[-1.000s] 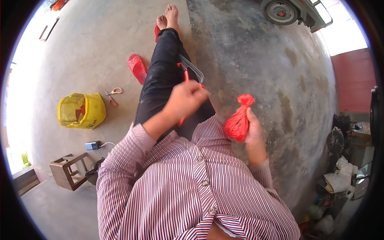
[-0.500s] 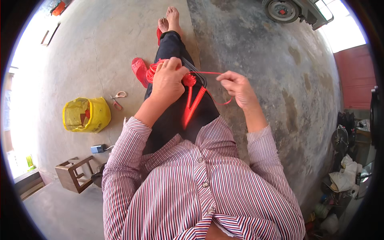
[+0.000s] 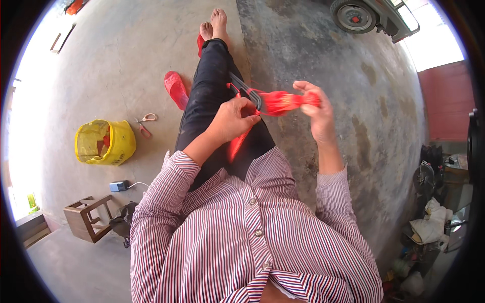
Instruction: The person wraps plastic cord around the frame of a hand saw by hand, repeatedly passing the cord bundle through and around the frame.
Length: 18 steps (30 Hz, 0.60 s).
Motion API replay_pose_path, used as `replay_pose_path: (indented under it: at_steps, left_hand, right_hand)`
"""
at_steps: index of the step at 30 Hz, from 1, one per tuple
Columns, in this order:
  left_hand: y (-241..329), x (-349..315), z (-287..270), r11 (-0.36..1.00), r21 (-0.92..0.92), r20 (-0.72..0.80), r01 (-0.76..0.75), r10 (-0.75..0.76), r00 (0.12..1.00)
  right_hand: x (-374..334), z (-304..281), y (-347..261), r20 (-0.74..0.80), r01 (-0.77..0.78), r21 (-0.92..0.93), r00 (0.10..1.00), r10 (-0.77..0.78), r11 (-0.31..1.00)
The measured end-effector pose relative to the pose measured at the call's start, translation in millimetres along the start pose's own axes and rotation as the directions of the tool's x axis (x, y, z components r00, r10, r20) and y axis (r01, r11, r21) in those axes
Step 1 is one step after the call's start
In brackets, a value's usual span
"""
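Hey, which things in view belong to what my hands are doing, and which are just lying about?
Job in hand, it seems:
red cord bundle, in the right hand
dark frame with red parts, at the left hand

Apparently just lying about:
red slipper
scissors
yellow bag
wooden stool

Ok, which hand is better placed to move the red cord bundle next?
Right, I'd judge: the right hand already grips the outer end of the red cord bundle, clear of the dark frame. The left hand is at the frame's near corner, apart from that gripped end.
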<state>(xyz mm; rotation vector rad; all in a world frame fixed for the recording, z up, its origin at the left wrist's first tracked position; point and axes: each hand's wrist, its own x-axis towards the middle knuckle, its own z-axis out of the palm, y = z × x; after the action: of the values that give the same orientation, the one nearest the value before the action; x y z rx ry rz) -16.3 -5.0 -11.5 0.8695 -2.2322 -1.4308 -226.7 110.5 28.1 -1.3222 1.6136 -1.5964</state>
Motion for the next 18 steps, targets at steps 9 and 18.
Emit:
replay_pose_path:
  at_steps: [9, 18]
  left_hand:
    - [-13, -4, 26, 0.987, -0.16, -0.049, 0.033, -0.041, 0.998]
    - [-11, -1, 40, 0.996, -0.078, -0.105, -0.038, 0.03, 0.994]
  right_hand:
    - [-70, 58, -131, 0.728, -0.702, 0.425, 0.64, 0.245, 0.572]
    - [-57, 123, -162, 0.829, -0.83, 0.537, 0.487, -0.276, 0.149]
